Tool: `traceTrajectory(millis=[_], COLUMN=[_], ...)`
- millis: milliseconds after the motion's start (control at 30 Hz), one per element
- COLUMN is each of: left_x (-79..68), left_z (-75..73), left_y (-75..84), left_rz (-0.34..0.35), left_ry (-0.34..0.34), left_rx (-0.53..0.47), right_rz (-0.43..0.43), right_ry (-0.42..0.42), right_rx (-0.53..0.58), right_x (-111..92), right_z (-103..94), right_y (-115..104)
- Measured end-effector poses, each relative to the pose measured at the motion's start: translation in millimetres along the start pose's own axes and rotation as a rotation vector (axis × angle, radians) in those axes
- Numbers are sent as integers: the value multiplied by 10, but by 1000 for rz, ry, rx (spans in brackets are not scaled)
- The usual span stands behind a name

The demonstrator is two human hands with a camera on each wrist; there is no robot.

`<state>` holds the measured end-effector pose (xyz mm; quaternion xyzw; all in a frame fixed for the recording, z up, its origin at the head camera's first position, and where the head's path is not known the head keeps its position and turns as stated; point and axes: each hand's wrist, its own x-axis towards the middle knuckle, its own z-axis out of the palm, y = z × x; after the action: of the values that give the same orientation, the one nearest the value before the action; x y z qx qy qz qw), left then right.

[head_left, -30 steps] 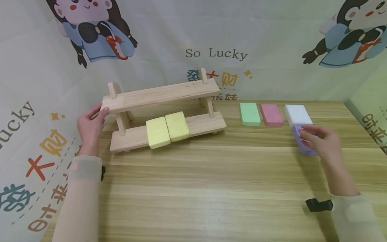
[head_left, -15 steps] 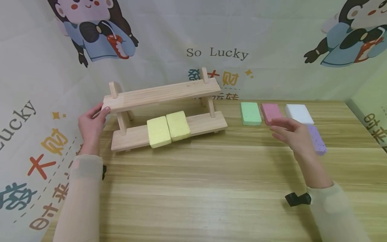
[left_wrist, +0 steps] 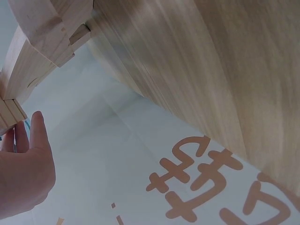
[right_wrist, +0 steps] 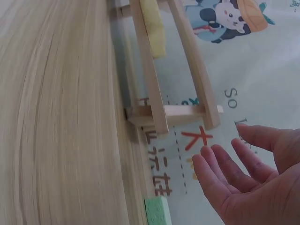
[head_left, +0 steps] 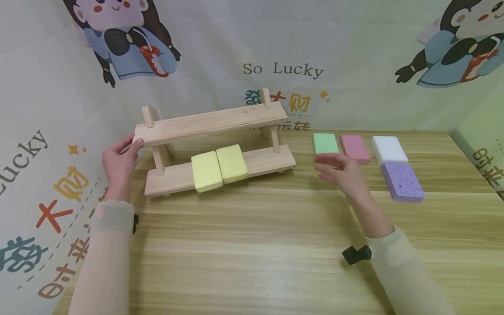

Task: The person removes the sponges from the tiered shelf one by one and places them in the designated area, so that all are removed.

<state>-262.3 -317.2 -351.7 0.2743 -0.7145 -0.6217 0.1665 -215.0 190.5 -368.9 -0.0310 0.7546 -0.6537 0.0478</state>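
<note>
On the left of the table stands a two-tier wooden shelf rack (head_left: 212, 123). My left hand (head_left: 119, 167) holds the left end of its upper board, thumb at the front edge; in the left wrist view that hand (left_wrist: 26, 171) is at the board's end. Two yellow sponges (head_left: 207, 171) lie side by side on the lower board. My right hand (head_left: 341, 177), holding nothing, has its fingers spread loosely and overlaps the near edge of a green sponge (head_left: 325, 143) in the head view. The right wrist view shows the same hand (right_wrist: 248, 180) with thumb and fingers apart.
Right of the green sponge lie a pink sponge (head_left: 355, 148) and a white sponge (head_left: 389, 150). A purple sponge (head_left: 403, 181) is in front of the white one. A printed cloth (head_left: 283, 39) hangs behind the wooden table (head_left: 252, 253).
My right hand has let go of the purple sponge and moved left past the pink sponge to the green one. The left hand has stayed at the rack.
</note>
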Motion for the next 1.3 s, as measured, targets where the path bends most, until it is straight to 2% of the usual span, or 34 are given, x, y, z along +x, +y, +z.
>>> traceTrajectory(millis=[200,500,733,1100,1300], left_x=[-5,-11,-16,-13,-9], left_z=[5,3,4,-16,-7], left_y=[8,3,7,-8,-10], left_rz=[-13,2,3,-10,8], left_ry=[-4,-12,-16,-5,-13], left_rx=[-18,-13,-10,-26,-20], right_rz=[-8,-17,13,16,40], right_ry=[-51,-126,-135,-175,-140], right_rx=[-7,8,16,36,77], right_x=[99,219,274,355,403], right_z=[260,679,961,1322,1468], right_y=[17,42,26,65,93])
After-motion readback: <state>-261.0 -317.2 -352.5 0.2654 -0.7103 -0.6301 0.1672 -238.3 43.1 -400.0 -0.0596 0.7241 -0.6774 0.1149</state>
